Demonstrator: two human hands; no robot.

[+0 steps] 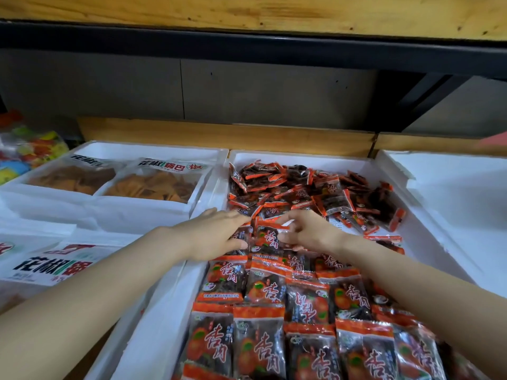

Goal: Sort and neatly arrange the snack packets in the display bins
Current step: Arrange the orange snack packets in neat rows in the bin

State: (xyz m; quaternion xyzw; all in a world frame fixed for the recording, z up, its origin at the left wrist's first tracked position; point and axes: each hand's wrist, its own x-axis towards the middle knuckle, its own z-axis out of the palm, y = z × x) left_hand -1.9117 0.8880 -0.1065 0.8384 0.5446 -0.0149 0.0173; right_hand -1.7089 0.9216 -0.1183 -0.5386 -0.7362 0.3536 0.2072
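Observation:
A white foam bin holds many small red-and-dark snack packets. At its near end the packets lie flat in neat overlapping rows; at the far end they sit in a loose heap. Between rows and heap lies one packet with both hands on it. My left hand holds its left edge, thumb underneath and fingers on top. My right hand pinches its right side and top edge with curled fingers.
Left of the bin, another white foam bin holds two large clear bags of orange crisps. More such bags lie nearer on the left. A foam bin stands at right. Colourful packets sit far left. A wooden shelf hangs overhead.

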